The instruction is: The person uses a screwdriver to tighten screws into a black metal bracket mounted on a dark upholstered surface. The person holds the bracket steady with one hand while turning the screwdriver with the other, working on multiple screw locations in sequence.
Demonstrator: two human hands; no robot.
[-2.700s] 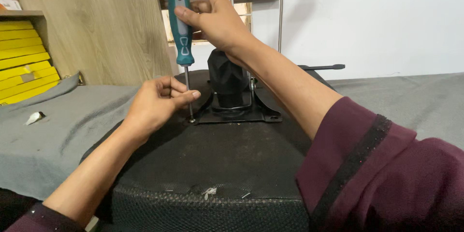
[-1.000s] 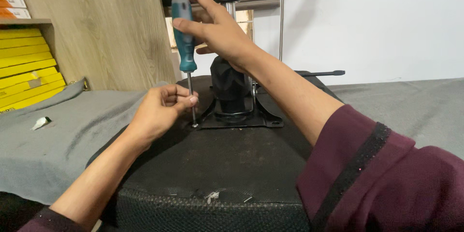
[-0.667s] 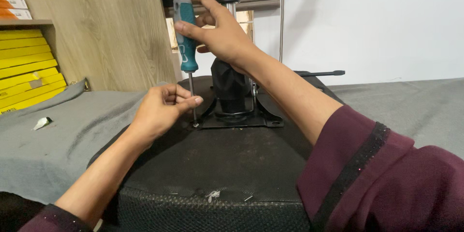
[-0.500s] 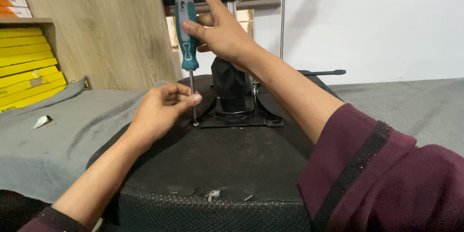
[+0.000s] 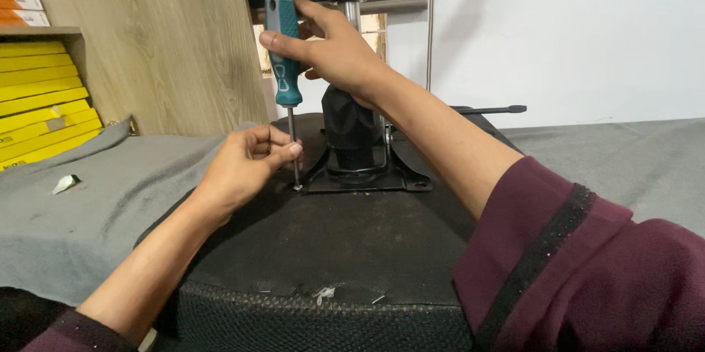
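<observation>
Standing upright, the teal-and-grey-handled screwdriver has its thin steel shaft running down to a corner of the black metal mounting plate, where its tip meets the plate at what looks like a screw (too small to make out). The right hand is clenched around the handle, its grip wrapped on the upper part. The left hand pinches the lower shaft between its fingertips, just above the tip. The plate sits on the black fabric underside of an upturned chair seat, with a black plastic column cover rising from the plate's middle. The seat lies on a grey cloth-covered desk. A wooden panel stands behind, and yellow boxes are stacked to the left.
</observation>
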